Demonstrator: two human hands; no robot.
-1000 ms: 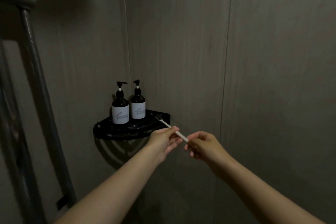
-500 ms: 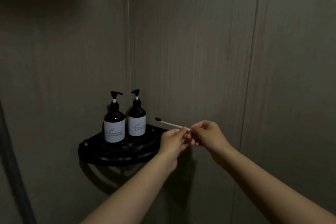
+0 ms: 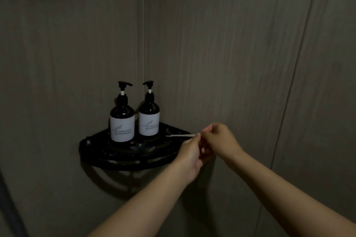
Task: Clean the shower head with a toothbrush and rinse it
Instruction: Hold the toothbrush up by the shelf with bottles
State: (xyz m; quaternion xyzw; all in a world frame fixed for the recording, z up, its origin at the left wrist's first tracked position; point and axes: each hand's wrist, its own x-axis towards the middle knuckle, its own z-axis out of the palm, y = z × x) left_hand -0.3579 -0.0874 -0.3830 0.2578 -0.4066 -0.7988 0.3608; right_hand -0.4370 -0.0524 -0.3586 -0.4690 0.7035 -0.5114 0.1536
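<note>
A thin white toothbrush (image 3: 181, 135) with a dark head lies nearly level over the right side of the black corner shelf (image 3: 123, 157), its head pointing left toward the bottles. My left hand (image 3: 189, 155) pinches its handle end from below. My right hand (image 3: 219, 139) closes on the same end from the right, the two hands touching. The shower head is out of view.
Two dark pump bottles (image 3: 122, 119) (image 3: 148, 115) with white labels stand on the shelf in the corner of the grey tiled walls. A dark hose or pipe edge (image 3: 7, 208) shows at the lower left.
The view has swung right, so the shower pipe left the frame. The toothbrush has dropped from tilted up to nearly level over the shelf, and my hands have come together on its handle.
</note>
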